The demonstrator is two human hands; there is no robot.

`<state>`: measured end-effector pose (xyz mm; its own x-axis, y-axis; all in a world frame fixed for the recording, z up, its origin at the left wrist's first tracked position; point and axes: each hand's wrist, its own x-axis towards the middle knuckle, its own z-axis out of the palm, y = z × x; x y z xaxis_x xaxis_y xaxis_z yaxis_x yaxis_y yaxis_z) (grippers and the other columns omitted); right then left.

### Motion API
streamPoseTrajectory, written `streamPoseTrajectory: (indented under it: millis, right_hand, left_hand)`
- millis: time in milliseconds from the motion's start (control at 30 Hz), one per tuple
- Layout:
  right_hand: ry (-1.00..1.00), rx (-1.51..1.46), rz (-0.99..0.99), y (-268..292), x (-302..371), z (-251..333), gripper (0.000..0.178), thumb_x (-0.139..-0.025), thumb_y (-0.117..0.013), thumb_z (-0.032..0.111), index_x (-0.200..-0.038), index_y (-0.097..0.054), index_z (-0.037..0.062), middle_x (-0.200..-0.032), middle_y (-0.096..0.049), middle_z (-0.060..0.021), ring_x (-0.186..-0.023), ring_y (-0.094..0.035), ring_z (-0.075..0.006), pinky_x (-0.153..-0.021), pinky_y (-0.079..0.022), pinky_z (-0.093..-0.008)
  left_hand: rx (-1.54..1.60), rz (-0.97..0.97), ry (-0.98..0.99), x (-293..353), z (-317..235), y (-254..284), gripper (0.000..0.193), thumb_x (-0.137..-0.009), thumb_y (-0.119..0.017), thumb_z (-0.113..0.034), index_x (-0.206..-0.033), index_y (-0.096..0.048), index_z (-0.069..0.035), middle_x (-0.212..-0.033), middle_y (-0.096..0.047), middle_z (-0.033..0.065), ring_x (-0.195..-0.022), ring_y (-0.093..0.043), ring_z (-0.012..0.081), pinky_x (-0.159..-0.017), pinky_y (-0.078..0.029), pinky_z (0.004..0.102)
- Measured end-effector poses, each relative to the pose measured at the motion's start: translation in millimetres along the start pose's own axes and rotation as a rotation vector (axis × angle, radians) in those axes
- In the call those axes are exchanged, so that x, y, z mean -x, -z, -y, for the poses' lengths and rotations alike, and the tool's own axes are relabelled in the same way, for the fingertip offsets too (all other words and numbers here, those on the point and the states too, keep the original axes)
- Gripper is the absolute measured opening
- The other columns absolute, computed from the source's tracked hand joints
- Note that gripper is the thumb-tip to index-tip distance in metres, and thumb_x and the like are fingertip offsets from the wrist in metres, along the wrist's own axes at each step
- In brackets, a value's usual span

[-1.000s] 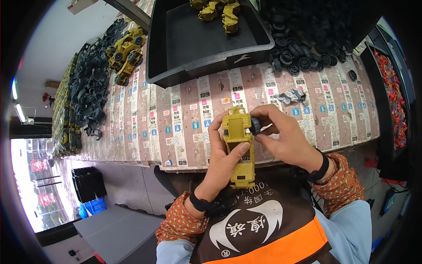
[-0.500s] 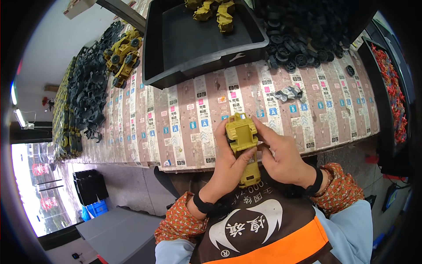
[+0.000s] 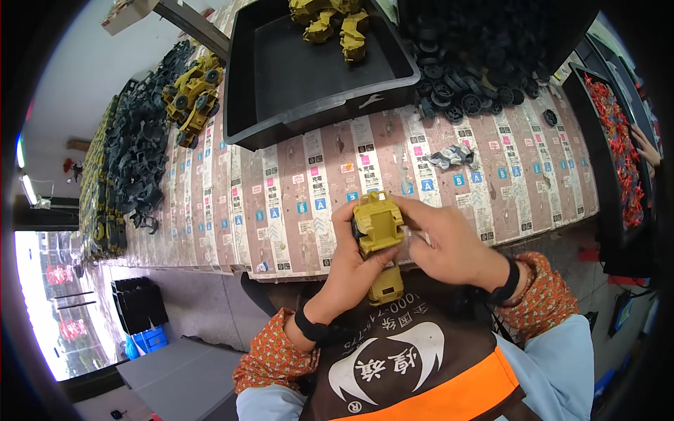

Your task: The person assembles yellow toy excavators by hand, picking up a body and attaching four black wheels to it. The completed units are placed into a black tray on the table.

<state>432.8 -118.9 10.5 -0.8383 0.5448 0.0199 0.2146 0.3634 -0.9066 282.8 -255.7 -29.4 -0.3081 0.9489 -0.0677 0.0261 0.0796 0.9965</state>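
Note:
A yellow plastic toy truck (image 3: 380, 223) is held upright in front of my apron, just off the table's near edge. My left hand (image 3: 349, 270) is closed round its left side, the thumb lying across the front of the body. Below that thumb the truck's lower yellow part (image 3: 387, 286) shows. My right hand (image 3: 449, 242) is closed against the truck's right side, with bent fingers pressing there. Whether a small part is between those fingers and the truck is hidden. A dark piece shows at the truck's left side.
A black tray (image 3: 281, 126) with yellow bodies stands ahead, beside a heap of black wheels (image 3: 472, 105). One loose wheel (image 3: 550, 118) and a crumpled scrap (image 3: 452, 156) lie nearer. Dark parts (image 3: 133, 154) and wheeled yellow toys (image 3: 189, 95) lie left. Another person's hand (image 3: 646, 145) reaches a red-filled tray (image 3: 612, 140).
Both my hands and the truck have shifted slightly left in the picture. My right fingers have moved along the truck's side. Another person's hand has appeared at the red-filled tray.

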Motion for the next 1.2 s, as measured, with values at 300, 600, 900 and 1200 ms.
streamPoseTrajectory:
  millis: [300, 600, 900, 1200]
  right_hand:
    - [0.307, 0.888, -0.458, 83.7, -98.7, -62.2, 0.030, -0.086, -0.065, 0.007, -0.116, -0.065, 0.0051, -0.097, -0.066, -0.0132, -0.095, -0.067, -0.0349, -0.075, -0.055, -0.0466]
    - [0.282, 1.105, -0.335, 84.5, -102.7, -83.0, 0.029, -0.077, -0.069, 0.002, -0.105, -0.060, 0.0056, -0.102, -0.059, -0.0100, -0.097, -0.062, -0.0307, -0.078, -0.057, -0.0410]
    - [0.253, 0.944, -0.310, 91.1, -96.9, -79.8, 0.032, -0.079, -0.075, 0.005, -0.108, -0.060, 0.0028, -0.111, -0.056, -0.0121, -0.108, -0.061, -0.0320, -0.082, -0.058, -0.0435]
    - [0.215, 0.725, -0.228, 94.8, -95.0, -70.9, 0.036, -0.083, -0.075, 0.007, -0.115, -0.060, 0.0023, -0.111, -0.057, -0.0114, -0.105, -0.063, -0.0276, -0.079, -0.057, -0.0384]
  left_hand:
    - [0.622, -0.213, 0.325, -6.1, -29.1, 15.7, 0.061, -0.100, -0.069, -0.013, -0.148, -0.032, -0.018, -0.125, -0.057, 0.0053, -0.109, -0.063, 0.0167, -0.088, -0.060, 0.0359]
    - [0.635, -0.270, 0.351, -0.6, -14.9, 14.1, 0.044, -0.101, -0.068, -0.024, -0.137, -0.045, -0.013, -0.115, -0.061, 0.0055, -0.096, -0.069, 0.0186, -0.080, -0.064, 0.0367]
    - [0.694, -0.247, 0.349, -6.4, -8.3, 20.9, 0.052, -0.100, -0.070, -0.023, -0.140, -0.038, -0.013, -0.120, -0.056, 0.0055, -0.104, -0.064, 0.0174, -0.084, -0.062, 0.0371]
    - [0.867, -0.263, 0.367, -2.4, -9.3, 25.3, 0.042, -0.104, -0.064, -0.033, -0.138, -0.048, -0.013, -0.113, -0.064, 0.0044, -0.096, -0.069, 0.0163, -0.081, -0.062, 0.0332]
